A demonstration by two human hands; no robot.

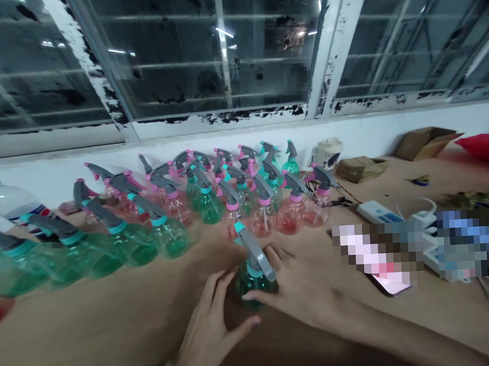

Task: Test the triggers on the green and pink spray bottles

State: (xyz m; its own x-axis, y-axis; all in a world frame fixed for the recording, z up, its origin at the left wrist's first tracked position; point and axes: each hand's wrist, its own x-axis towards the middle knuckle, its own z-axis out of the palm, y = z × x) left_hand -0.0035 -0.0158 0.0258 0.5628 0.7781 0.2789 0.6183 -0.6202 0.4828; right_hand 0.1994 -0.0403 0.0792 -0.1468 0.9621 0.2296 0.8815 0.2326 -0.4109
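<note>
A small green spray bottle [252, 281] with a grey trigger head and teal collar stands upright on the wooden table [113, 332], near its front. My left hand [211, 329] rests against the bottle's left side, fingers curved toward it. My right hand [297, 289] wraps the bottle from the right, thumb at its front, fingers around the neck under the trigger. Behind it stand rows of several finished spray bottles: green ones [141, 240] at left, pink ones [289, 213] at centre.
A white power strip [383, 213] with cables, a phone [391, 284] and blurred items lie to the right. A white cup [327, 152], cardboard pieces [360, 168], a box [425, 141] and a red bag [484, 144] sit at the back right. A window wall lies behind.
</note>
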